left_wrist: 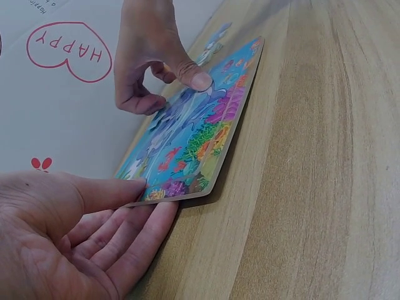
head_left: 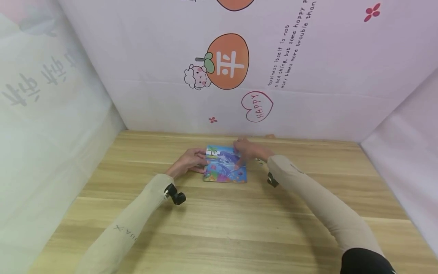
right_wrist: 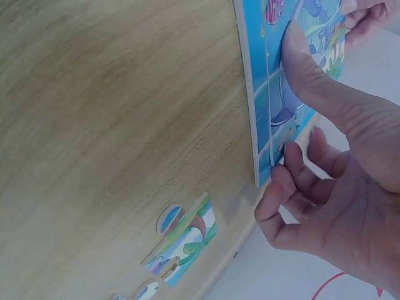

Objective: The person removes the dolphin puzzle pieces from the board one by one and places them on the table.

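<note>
A jigsaw puzzle board (head_left: 224, 177) with a dolphin and sea picture is near the back of the wooden table. My left hand (head_left: 191, 160) pinches its left edge; in the left wrist view the thumb lies on the picture and fingers go underneath. Over the upper right part is my right hand (head_left: 248, 149), its thumb pressing on the dolphin picture (left_wrist: 175, 125). In the right wrist view, that hand's other fingers (right_wrist: 281, 197) bend loosely near the board's far corner. Whether they touch a piece there is unclear.
Loose puzzle pieces (right_wrist: 187, 237), one with a palm tree, lie on the table (head_left: 219, 228) to the right of the board, partly under my right wrist. A white printed sheet (head_left: 154, 76) rises behind the table's back edge, with more sheeting at both sides.
</note>
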Demonstrator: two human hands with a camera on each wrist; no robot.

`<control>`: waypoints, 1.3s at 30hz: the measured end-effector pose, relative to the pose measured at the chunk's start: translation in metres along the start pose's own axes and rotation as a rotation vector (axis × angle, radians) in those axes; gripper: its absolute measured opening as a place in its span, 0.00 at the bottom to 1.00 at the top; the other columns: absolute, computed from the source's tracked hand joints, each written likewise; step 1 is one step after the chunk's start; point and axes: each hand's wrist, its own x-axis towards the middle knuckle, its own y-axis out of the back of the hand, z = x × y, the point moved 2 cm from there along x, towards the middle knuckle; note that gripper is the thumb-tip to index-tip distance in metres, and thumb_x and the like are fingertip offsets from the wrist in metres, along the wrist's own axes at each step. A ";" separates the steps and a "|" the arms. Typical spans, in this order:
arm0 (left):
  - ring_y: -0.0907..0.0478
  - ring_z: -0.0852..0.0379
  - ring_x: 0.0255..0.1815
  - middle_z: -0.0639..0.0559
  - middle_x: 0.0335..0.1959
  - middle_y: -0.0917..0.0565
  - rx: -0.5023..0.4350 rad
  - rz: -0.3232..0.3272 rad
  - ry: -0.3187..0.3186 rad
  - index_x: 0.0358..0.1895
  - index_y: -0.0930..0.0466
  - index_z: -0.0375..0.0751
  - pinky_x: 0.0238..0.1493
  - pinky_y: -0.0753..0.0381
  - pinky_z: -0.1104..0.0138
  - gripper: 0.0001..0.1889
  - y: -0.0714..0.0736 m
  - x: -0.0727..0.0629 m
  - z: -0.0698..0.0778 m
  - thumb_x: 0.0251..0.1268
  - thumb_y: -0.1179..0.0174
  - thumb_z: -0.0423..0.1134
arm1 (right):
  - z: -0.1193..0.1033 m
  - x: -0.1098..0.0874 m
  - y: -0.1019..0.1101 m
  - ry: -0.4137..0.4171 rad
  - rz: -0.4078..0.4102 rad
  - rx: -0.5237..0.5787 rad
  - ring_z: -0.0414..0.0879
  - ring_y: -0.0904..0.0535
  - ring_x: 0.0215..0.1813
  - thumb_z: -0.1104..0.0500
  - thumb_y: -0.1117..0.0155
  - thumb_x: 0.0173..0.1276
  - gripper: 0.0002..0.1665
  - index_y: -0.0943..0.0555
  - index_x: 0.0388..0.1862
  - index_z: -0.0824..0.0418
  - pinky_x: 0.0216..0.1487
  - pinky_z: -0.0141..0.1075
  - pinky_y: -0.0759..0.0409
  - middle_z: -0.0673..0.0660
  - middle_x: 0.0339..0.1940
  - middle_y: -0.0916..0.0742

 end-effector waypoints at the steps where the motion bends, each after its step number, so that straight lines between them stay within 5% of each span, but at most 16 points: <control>1: 0.15 0.55 0.38 0.33 0.63 0.22 -0.001 0.000 -0.001 0.77 0.35 0.32 0.39 0.05 0.66 0.33 0.000 0.000 0.000 0.70 0.37 0.25 | 0.000 0.000 -0.001 -0.002 0.010 0.011 0.55 0.32 0.57 0.47 0.15 0.55 0.38 0.26 0.53 0.64 0.61 0.47 0.21 0.59 0.51 0.25; 9: 0.15 0.53 0.42 0.32 0.65 0.24 0.003 -0.006 -0.012 0.78 0.37 0.32 0.42 0.05 0.65 0.34 0.000 -0.001 -0.001 0.71 0.37 0.26 | 0.006 -0.007 -0.009 0.036 0.145 0.135 0.58 0.35 0.64 0.53 0.13 0.51 0.45 0.31 0.60 0.62 0.68 0.51 0.23 0.62 0.60 0.29; 16: 0.15 0.53 0.41 0.31 0.68 0.26 -0.008 -0.007 -0.004 0.79 0.39 0.31 0.42 0.05 0.66 0.35 -0.001 -0.002 -0.002 0.71 0.37 0.26 | 0.015 -0.016 -0.015 0.167 0.313 0.256 0.62 0.27 0.64 0.63 0.20 0.62 0.26 0.24 0.53 0.67 0.71 0.57 0.24 0.63 0.54 0.17; 22: 0.16 0.55 0.38 0.31 0.65 0.25 -0.023 -0.003 -0.012 0.78 0.39 0.30 0.40 0.06 0.66 0.34 -0.002 -0.003 0.000 0.71 0.38 0.25 | 0.014 -0.022 -0.012 0.163 0.421 0.431 0.66 0.22 0.61 0.73 0.38 0.73 0.19 0.27 0.60 0.74 0.68 0.58 0.18 0.71 0.56 0.17; 33: 0.15 0.55 0.38 0.32 0.64 0.23 -0.016 0.001 -0.012 0.77 0.36 0.31 0.41 0.05 0.66 0.33 -0.003 -0.001 0.000 0.71 0.37 0.26 | 0.020 -0.029 -0.008 0.070 0.457 0.513 0.62 0.17 0.50 0.70 0.32 0.69 0.11 0.20 0.48 0.73 0.57 0.52 0.11 0.69 0.46 0.13; 39: 0.16 0.56 0.38 0.32 0.66 0.25 -0.008 0.008 -0.004 0.78 0.38 0.32 0.40 0.06 0.67 0.34 -0.002 -0.004 0.000 0.72 0.37 0.26 | 0.024 -0.032 -0.008 0.089 0.369 0.679 0.67 0.14 0.47 0.72 0.36 0.71 0.15 0.20 0.55 0.76 0.44 0.53 0.06 0.76 0.49 0.14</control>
